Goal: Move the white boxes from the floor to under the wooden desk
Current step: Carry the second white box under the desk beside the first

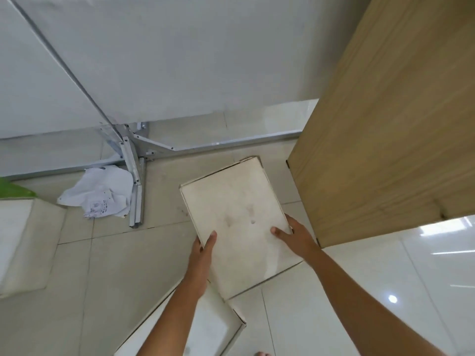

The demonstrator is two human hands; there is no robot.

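Wooden counter (385,119) stands at right on the tiled floor (90,278). White box (239,222) is held above the floor beside the counter's near corner, over a second white box (205,327). Left hand (203,250) and right hand (295,235) each have a grip clasped on its near edges.

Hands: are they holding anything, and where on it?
Yes. Both hands grip a white box by its long side edges near the person: left hand on one edge, right hand on the other.

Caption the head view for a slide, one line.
Both hands, left hand and right hand, grip a scuffed flat white cardboard box above the tiled floor beside the light wooden desk panel.
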